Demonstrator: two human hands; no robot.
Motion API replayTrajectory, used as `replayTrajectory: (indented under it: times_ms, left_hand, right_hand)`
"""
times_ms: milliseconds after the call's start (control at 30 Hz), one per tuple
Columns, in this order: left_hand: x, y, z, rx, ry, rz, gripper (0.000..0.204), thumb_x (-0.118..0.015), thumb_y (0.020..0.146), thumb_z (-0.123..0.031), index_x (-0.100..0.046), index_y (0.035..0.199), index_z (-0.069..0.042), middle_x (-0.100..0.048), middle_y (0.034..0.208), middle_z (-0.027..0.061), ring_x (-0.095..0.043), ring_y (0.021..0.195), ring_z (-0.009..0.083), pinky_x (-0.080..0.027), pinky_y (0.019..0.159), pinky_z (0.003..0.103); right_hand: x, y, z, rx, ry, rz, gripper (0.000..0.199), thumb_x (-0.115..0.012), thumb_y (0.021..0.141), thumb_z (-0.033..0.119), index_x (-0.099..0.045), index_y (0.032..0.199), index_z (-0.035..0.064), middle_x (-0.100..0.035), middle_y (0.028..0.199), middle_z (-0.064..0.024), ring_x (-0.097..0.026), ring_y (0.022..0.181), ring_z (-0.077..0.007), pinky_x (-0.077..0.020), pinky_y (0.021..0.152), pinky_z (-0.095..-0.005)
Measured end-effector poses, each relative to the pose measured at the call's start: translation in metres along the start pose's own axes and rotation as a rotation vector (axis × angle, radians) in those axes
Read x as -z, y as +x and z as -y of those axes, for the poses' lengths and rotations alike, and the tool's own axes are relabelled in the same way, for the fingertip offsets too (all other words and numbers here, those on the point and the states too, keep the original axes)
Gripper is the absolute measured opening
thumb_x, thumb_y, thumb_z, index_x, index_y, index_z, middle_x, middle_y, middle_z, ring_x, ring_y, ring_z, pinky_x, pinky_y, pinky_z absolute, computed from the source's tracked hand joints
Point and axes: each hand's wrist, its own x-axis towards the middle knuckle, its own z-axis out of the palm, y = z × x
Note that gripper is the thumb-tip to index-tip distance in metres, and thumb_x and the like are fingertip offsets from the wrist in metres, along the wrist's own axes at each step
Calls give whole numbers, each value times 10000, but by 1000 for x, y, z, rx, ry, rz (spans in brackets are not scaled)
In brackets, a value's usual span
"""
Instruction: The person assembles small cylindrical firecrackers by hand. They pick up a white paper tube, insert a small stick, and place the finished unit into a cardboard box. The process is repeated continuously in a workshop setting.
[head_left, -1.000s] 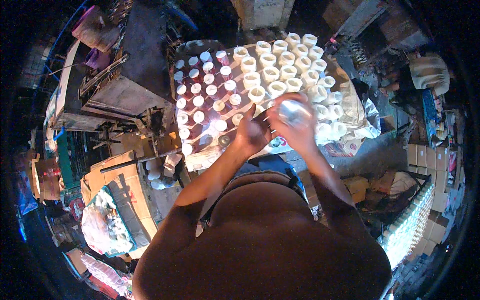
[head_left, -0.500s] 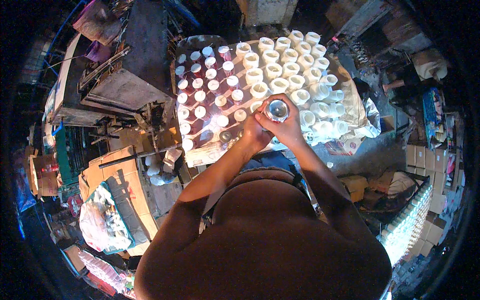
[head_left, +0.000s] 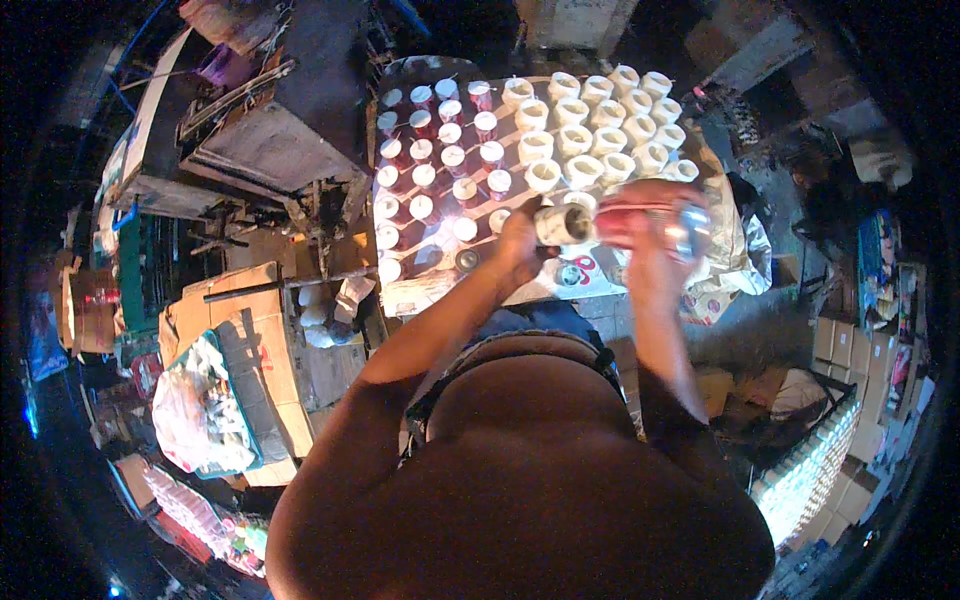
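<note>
a little right of the frame's centre and in its upper half, both hands meet over the near edge of the surface (head_left: 640, 285). the left hand (head_left: 520, 245) has its fingers closed around the white end of a small jar (head_left: 560, 225), which lies tilted on its side in the air between the hands. the right hand (head_left: 655, 245) wraps its fingers around a reddish, shiny cylinder (head_left: 650, 218) that sits against the jar's other end; whether the two pieces are joined cannot be told, as the spot is blurred. above the hands, in the upper middle of the frame, rows of red jars with white tops (head_left: 440, 165) fill the left part of the surface, and rows of white cups (head_left: 590, 135) fill the right part. a small dark round piece (head_left: 467, 260) lies on the surface just left of the left hand. at the left of the frame stand flattened cardboard boxes (head_left: 235, 320) and a clear plastic bag (head_left: 195, 410).
</note>
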Motion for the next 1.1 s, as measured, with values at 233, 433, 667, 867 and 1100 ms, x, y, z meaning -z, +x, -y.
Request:
replayTrajectory:
  times_ms: [233,433,667,867,1100]
  left_hand:
    - [-4,-110,-106,-164,255,-689,498,-395,1031,-567,-646,1220,-180,-711,963,35,-636,754,197,-456,591,375]
    - [31,-203,-156,-524,831,-782,255,-624,1015,-310,-597,1134,-85,-677,1029,59,-666,836,143,-504,617,301]
    - [23,-227,-112,-612,1503,-1035,442,-816,898,-209,-583,1209,2,-692,1114,182,-666,1025,257,-520,878,393]
    - [21,-232,-96,-666,1677,-1088,482,-855,799,-134,-604,1198,-32,-703,1117,212,-672,1056,417,-533,880,458]
    - [41,-243,-84,-702,1723,-1110,511,-877,763,-116,-621,1200,-47,-716,1108,202,-691,1017,408,-545,862,457]
  right_hand:
    - [9,29,-25,-662,133,281,374,-466,1018,339,-615,1177,35,-726,1025,-164,-723,928,-283,-579,841,-416]
    - [-87,-52,-166,-234,-549,919,621,-742,813,146,-476,1371,88,-585,1206,-203,-651,1038,-297,-566,826,-386]
    - [-147,-110,-266,118,-1155,1515,352,-607,911,204,-622,1238,73,-668,1205,-167,-692,1012,-388,-543,850,-518]
    - [-133,-146,-348,444,-1290,1617,276,-467,979,229,-576,1230,191,-639,1161,-101,-679,982,-318,-488,880,-533]
    - [-141,-121,-291,285,-1005,1545,453,-605,868,87,-541,1316,83,-606,1232,-193,-662,1072,-411,-538,924,-509]
